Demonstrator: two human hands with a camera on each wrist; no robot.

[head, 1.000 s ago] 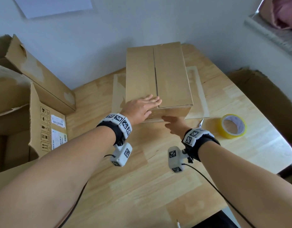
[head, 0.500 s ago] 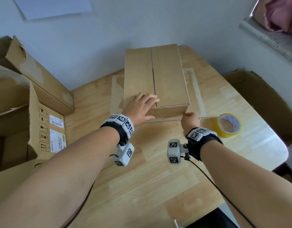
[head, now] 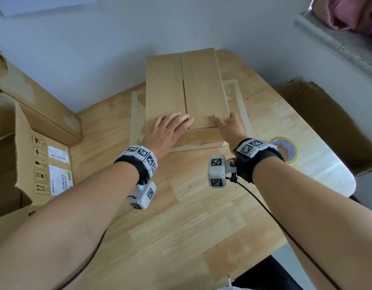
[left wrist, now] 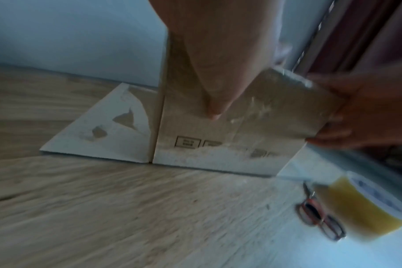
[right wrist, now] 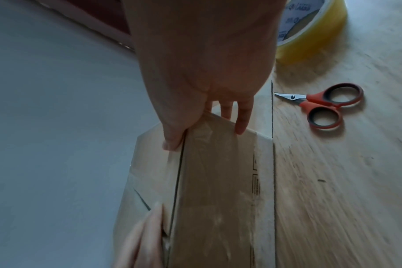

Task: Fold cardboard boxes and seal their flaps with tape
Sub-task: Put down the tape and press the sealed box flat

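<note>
On the counter (head: 180,216) the box (head: 185,91) sits mid-far, both my hands flat on its near end, left hand (head: 170,130) and right hand (head: 227,126), fingers straight and pressing. Seam's untaped; reaching right for the tape (head: 289,151) could let the flaps spring up.

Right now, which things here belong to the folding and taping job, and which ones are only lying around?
For the job:
- cardboard box, under both hands
- tape roll
- scissors

Lying about:
- open labelled carton, left of the table
- flattened cardboard, on the right
</note>
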